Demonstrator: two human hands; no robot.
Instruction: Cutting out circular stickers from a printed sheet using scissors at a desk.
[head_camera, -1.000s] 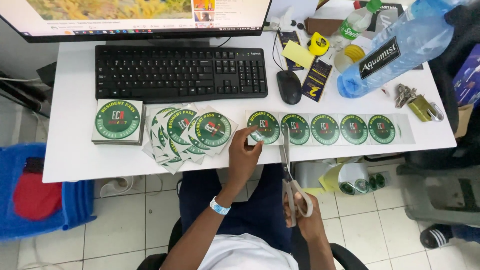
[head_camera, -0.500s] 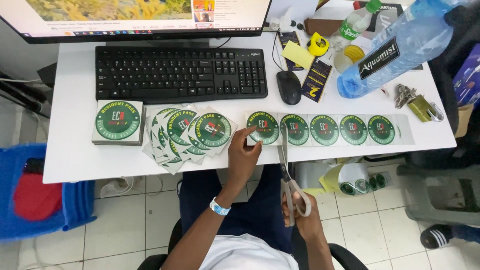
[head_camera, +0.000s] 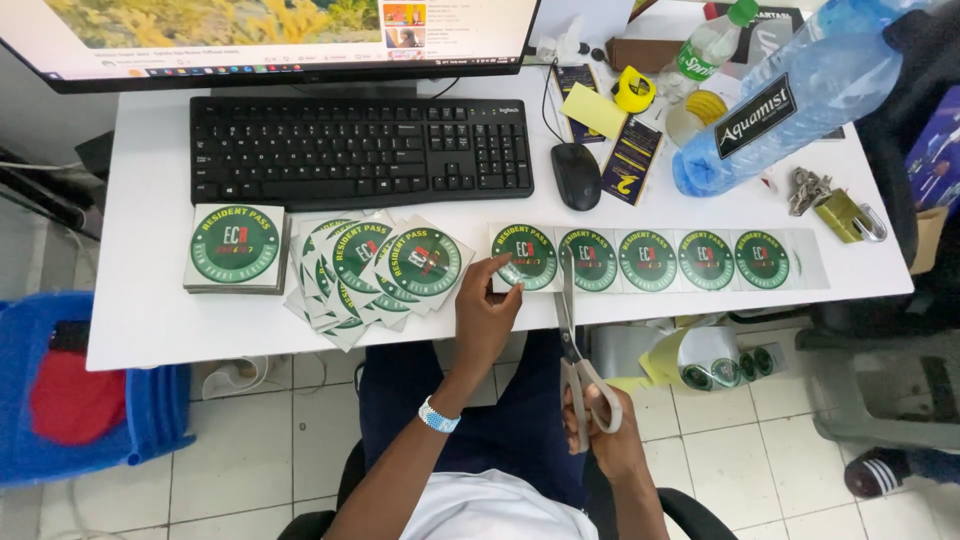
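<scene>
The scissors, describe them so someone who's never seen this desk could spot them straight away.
Start at the white desk and follow its front edge to the strip of round green stickers. The scissors cross that strip upright, between its first two stickers, handles in the right hand. They are the only metal blades among paper.

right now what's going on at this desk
A seated person is cutting a strip of round green stickers on a white desk. The left hand pins the end sticker, and the right hand works scissors whose blades sit between the first and second stickers. Cut squares lie in a loose fan beside a neat stack, in front of a keyboard.
</scene>
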